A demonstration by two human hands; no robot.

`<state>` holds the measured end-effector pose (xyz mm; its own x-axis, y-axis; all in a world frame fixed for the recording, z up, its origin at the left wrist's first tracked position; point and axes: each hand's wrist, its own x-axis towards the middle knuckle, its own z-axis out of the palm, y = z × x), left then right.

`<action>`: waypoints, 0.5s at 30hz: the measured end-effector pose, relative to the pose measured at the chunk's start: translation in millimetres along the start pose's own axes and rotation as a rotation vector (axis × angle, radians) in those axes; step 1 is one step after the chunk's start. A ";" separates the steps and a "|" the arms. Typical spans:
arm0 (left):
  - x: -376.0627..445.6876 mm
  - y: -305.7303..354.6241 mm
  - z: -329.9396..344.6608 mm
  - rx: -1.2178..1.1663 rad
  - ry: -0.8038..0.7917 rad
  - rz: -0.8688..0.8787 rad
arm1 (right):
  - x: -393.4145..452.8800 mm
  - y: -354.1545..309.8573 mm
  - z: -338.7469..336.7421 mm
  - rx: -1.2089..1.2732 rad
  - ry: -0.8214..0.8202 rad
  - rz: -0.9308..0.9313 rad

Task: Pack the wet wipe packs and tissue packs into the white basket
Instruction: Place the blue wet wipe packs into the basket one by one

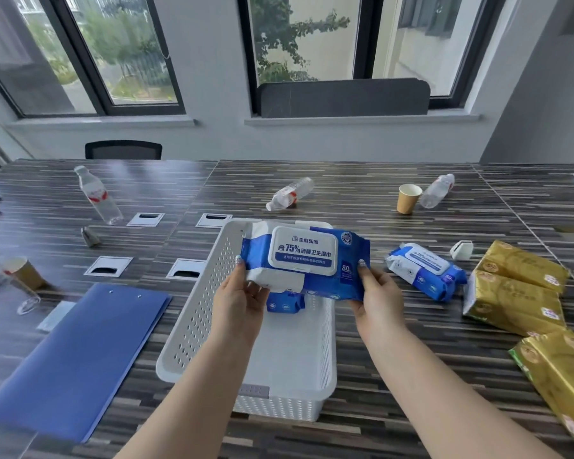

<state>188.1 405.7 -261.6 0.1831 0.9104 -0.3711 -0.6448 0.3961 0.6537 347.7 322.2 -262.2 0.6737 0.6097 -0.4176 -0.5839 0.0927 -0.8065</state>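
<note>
A blue and white wet wipe pack (304, 258) with a white lid hangs above the far half of the white basket (193, 321). My left hand (241, 299) grips its left end and my right hand (376, 296) grips its right end. Under it, inside the basket, part of another blue wipe pack (284, 303) shows. A third wipe pack (426, 270) lies on the table right of the basket. Three gold tissue packs lie further right: one at the back (521, 265), one in the middle (514, 306), one nearest me (560, 379).
A blue folder (77, 356) lies left of the basket. Paper cups (409, 197) (25, 273), plastic bottles (98, 200) (290, 193) (437, 190) and a small white holder (462, 249) are spread over the striped table. Cable ports (186, 269) sit left of the basket.
</note>
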 end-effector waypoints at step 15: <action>-5.1 8.6 -15.4 -0.206 0.049 -0.143 | 3.5 31.6 37.6 -0.286 0.013 -0.060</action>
<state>170.1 402.6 -264.2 0.2499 0.8382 -0.4847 -0.7537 0.4827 0.4460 314.6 356.9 -273.4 0.7099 0.5997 -0.3693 -0.3928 -0.0981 -0.9144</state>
